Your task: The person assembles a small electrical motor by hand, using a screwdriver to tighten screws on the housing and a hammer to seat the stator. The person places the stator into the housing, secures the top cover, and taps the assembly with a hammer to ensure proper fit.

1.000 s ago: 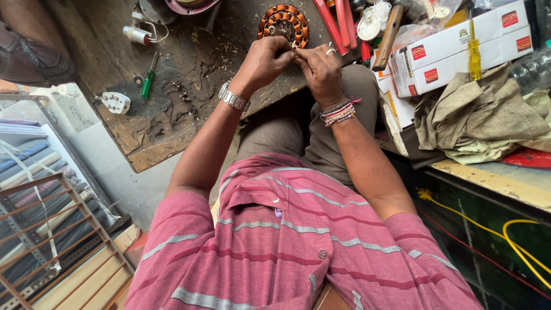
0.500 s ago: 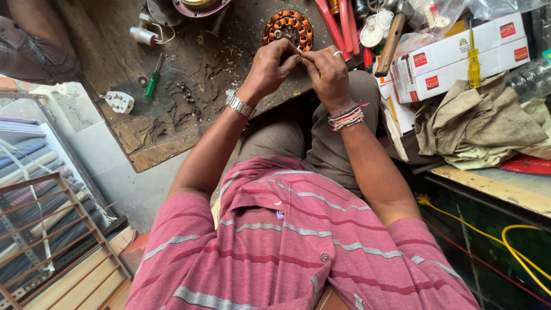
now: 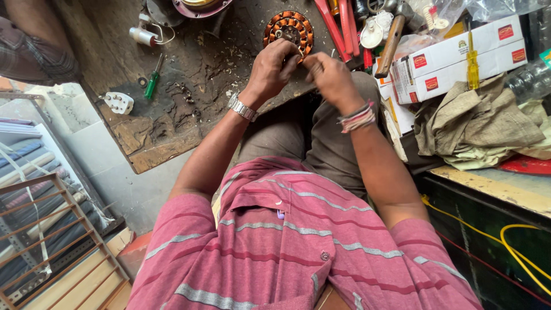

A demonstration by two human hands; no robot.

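One copper-wound motor stator (image 3: pixel 288 30) lies on the worn wooden table (image 3: pixel 149 143), with one green screwdriver (image 3: pixel 151 84), one white plug (image 3: pixel 119 103) and one hammer (image 3: pixel 394 34) around it. The stator's near edge is hidden behind the hands. The left hand (image 3: pixel 271 68) and right hand (image 3: pixel 329 76) meet with fingers curled tight just below the stator, pinching something too small to make out.

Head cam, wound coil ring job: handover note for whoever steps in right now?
Left hand: fingers bunched at the near edge of the copper-wound coil ring, which lies flat on the wooden bench.
Right hand: fingertips pinched against the left hand's; whatever they pinch is too small to tell.
Nearby: green screwdriver, white plug, hammer, yellow screwdriver on the white boxes.
Done: coils look wound all round the ring.
Left: fine work at the ring's near edge.
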